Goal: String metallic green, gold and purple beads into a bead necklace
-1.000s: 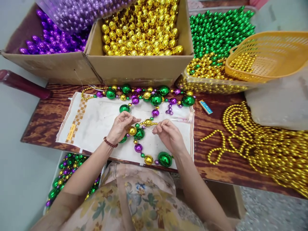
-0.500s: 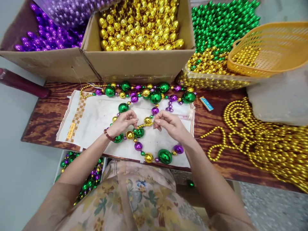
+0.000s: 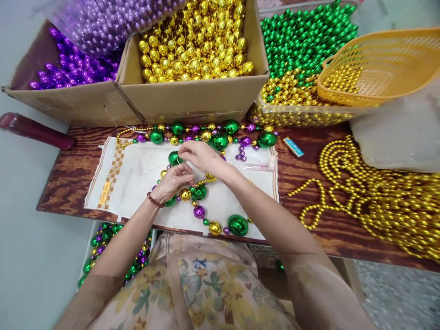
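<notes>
My left hand [image 3: 174, 182] is closed in a pinch at the end of a short run of small gold beads [image 3: 210, 178], part of a bead necklace [image 3: 238, 225] of green, gold and purple balls. My right hand [image 3: 199, 156] has crossed just above it, fingertips pinched together by a large green ball [image 3: 173, 158]. A thin pale line, perhaps thread, shows at those fingertips; what they hold is too small to make out. The necklace loops over a white cloth [image 3: 137, 183], partly hidden by my right forearm. More strung balls [image 3: 220, 141] lie along the cloth's far edge.
Cardboard boxes of purple balls [image 3: 82, 68] and gold balls [image 3: 192, 59] stand behind. At right are a bin of green and gold beads [image 3: 309, 41], a yellow basket [image 3: 378, 68] and piled gold bead strands [image 3: 388, 215]. A small blue-labelled packet [image 3: 293, 147] lies beside the cloth.
My right hand has moved left and away from me, from beside the gold beads to above my left hand. My left hand stays near the same place, pinching.
</notes>
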Tool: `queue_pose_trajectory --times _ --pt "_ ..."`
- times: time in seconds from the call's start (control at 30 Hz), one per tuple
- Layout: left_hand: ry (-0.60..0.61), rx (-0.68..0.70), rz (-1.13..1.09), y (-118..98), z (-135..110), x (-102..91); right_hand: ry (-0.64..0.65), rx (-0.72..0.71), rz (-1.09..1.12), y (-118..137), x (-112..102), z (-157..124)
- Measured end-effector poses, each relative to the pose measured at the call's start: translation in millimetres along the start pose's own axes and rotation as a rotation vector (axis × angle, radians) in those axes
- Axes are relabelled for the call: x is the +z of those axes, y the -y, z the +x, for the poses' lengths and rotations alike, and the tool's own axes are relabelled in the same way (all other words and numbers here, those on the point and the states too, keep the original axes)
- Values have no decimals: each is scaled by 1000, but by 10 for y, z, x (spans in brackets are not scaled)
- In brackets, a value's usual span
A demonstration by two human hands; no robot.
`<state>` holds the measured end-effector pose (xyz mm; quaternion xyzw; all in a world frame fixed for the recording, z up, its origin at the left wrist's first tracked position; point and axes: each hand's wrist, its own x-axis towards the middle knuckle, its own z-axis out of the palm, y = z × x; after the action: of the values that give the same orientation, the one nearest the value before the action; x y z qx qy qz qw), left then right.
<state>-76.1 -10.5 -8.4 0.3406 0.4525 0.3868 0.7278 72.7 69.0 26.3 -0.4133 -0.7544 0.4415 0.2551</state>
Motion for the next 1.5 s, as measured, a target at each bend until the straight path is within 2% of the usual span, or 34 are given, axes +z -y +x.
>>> queue_pose_trajectory --times 0.1,0.23,0.27,0.43,0.53,0.67,0.8,0.87,1.03,1.23,1.5 --pt "-58 6 -53 17 -29 -2 -38 -40 -265 -17 -80 -196" --pt "-50 11 -68 -8 -60 16 227 -131 -241 -148 -131 -461" --pt "-51 14 -68 -20 -65 22 249 -147 -247 -174 -124 -505" --pt "-67 16 13 -58 -81 4 105 -183 -349 -133 -113 -677" --pt "-64 71 89 -64 -88 -29 134 -172 -350 -53 -147 -794" --pt "-30 130 203 -85 -107 -36 225 -108 -125 -82 -159 -847" --pt "-29 212 286 -89 -134 -17 142 98 226 -196 -72 -707" --pt "-53 260 334 -67 -141 -14 150 173 270 -225 -8 -617" --pt "-174 433 481 40 -136 -16 202 228 362 -230 83 -517" --pt "-311 510 493 170 -114 30 199 330 530 -259 113 -488" --pt "-351 606 461 241 -60 6 179 354 674 -297 142 -450"
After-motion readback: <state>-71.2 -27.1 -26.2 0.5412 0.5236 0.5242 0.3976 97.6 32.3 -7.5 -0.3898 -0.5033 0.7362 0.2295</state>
